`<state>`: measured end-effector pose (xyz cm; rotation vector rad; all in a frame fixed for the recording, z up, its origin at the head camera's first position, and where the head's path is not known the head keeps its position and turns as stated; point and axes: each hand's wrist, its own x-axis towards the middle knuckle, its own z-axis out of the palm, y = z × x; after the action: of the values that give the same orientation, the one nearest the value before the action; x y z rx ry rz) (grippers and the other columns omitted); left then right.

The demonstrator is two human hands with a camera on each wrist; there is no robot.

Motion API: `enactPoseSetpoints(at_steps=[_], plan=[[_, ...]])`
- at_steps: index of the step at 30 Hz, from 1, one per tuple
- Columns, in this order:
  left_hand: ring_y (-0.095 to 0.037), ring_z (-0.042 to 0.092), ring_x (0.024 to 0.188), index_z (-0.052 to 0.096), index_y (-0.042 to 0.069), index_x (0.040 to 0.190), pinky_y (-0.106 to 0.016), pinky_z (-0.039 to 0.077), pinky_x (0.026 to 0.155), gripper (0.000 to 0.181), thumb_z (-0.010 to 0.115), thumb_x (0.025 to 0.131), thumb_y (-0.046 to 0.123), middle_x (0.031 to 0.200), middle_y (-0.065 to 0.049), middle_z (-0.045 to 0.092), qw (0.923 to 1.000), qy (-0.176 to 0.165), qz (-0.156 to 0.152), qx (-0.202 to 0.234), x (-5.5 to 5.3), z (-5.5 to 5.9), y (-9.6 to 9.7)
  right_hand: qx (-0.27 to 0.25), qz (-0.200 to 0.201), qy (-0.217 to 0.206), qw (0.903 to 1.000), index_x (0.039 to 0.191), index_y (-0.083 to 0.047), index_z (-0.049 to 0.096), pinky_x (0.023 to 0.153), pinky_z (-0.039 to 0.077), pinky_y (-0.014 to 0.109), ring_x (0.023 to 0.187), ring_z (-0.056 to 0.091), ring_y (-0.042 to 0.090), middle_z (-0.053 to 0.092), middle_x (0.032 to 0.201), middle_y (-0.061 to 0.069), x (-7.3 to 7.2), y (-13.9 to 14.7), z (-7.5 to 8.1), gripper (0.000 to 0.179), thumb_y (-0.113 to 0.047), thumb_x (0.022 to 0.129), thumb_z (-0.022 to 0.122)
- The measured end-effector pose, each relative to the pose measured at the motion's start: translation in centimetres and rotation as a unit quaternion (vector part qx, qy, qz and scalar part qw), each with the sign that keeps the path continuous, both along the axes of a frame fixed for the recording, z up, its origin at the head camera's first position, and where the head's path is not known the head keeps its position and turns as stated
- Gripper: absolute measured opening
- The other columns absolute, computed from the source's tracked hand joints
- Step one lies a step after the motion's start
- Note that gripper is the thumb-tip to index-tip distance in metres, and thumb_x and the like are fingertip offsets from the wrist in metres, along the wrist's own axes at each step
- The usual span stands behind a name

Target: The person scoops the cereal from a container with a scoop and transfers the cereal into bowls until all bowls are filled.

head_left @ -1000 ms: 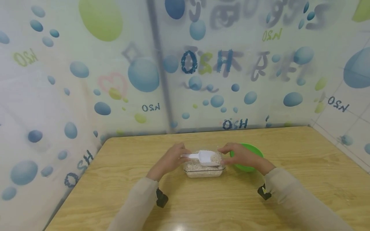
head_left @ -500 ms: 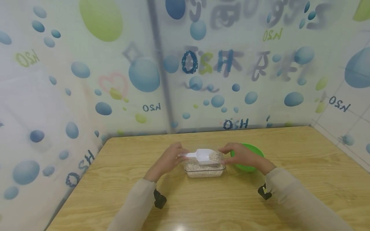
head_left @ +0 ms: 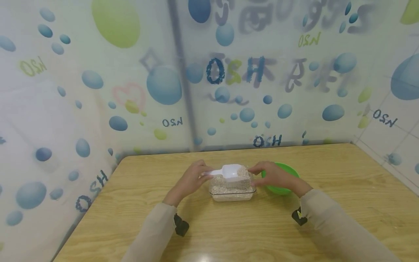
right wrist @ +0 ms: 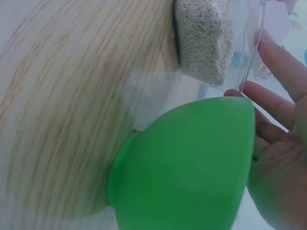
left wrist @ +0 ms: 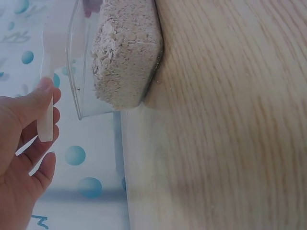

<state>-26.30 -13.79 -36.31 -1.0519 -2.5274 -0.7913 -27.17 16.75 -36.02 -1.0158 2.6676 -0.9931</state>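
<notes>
My left hand (head_left: 187,181) pinches the handle of a white scoop (head_left: 231,171) between thumb and fingers. A small heap of pale flakes, like oats, lies at the scoop's front end, raised over a clear rectangular container (left wrist: 79,108). More of the same flakes (left wrist: 132,43) fill the lower part of that container. My right hand (head_left: 274,175) holds the container's right end, thumb and forefinger spread along its rim. Below and beside this hand stands a green bowl (right wrist: 184,163), partly hidden by the wrist in the head view; its inside is mostly covered.
Everything stands on a wood-grain table (head_left: 229,229). Behind it and on both sides rise pale walls (head_left: 203,109) with blue and green bubble prints. A dark wrist device (head_left: 181,225) shows under the left sleeve, another (head_left: 299,217) under the right.
My left hand has lifted the loaded scoop slightly up from the flakes, so more of the container's contents shows below it. The right hand, container and bowl stay in place.
</notes>
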Motion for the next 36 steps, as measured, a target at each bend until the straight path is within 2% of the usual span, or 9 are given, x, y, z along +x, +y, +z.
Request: enactPoseSetpoints(at_steps=[7,14,19,25,30,36], plan=[[-0.02,0.05,0.075,0.068,-0.001,0.099,-0.031,0.042,0.071,0.021,0.067,0.082,0.01,0.079,-0.003,0.052,0.9997,0.022,-0.009,0.001,-0.4,0.2,0.4,-0.002,-0.005,0.011,0.9999,0.12,0.004,0.057,0.081,0.046,0.045,0.101,0.055,0.033,0.058,0.114,0.017,0.0,0.4,0.2,0.053,-0.027,0.08,0.071],[-0.017,0.047,0.073,0.068,-0.002,0.101,-0.03,0.041,0.068,0.022,0.066,0.083,0.01,0.078,-0.002,0.051,0.9995,0.025,-0.015,-0.005,-0.8,0.8,0.9,0.031,-0.043,0.034,0.998,0.12,0.0,0.058,0.085,0.044,0.044,0.102,0.055,0.028,0.06,0.114,0.014,-0.3,1.6,0.9,0.052,-0.031,0.08,0.07],[-0.015,0.043,0.069,0.068,-0.001,0.101,-0.028,0.04,0.065,0.021,0.066,0.083,0.011,0.075,-0.001,0.049,0.9993,0.031,-0.018,-0.008,-1.0,1.3,1.6,0.033,-0.061,0.029,0.9972,0.121,-0.003,0.058,0.087,0.043,0.046,0.105,0.054,0.028,0.059,0.116,0.012,-0.5,3.0,1.4,0.053,-0.034,0.08,0.07],[-0.016,0.047,0.071,0.069,0.001,0.1,-0.027,0.04,0.067,0.02,0.066,0.084,0.012,0.076,-0.001,0.052,0.9993,0.024,-0.03,-0.003,-1.6,1.5,2.8,0.028,-0.074,0.023,0.9966,0.125,-0.004,0.056,0.089,0.04,0.05,0.109,0.052,0.03,0.055,0.122,0.014,-0.6,5.0,1.8,0.059,-0.04,0.079,0.069],[-0.017,0.049,0.072,0.069,0.0,0.098,-0.028,0.041,0.067,0.019,0.065,0.084,0.013,0.078,-0.003,0.054,0.9992,0.018,-0.035,0.0,-2.0,1.6,3.9,0.025,-0.074,0.029,0.9965,0.125,-0.001,0.054,0.089,0.039,0.052,0.107,0.053,0.032,0.055,0.122,0.016,-0.6,6.8,1.9,0.058,-0.036,0.081,0.069],[-0.019,0.05,0.076,0.068,0.0,0.1,-0.028,0.041,0.07,0.02,0.064,0.085,0.013,0.081,-0.003,0.054,0.9991,-0.009,-0.04,0.007,-2.2,1.5,5.2,0.021,-0.079,0.017,0.9965,0.126,0.004,0.051,0.09,0.038,0.054,0.109,0.051,0.038,0.052,0.124,0.02,-0.4,8.8,1.6,0.058,-0.033,0.083,0.067]])
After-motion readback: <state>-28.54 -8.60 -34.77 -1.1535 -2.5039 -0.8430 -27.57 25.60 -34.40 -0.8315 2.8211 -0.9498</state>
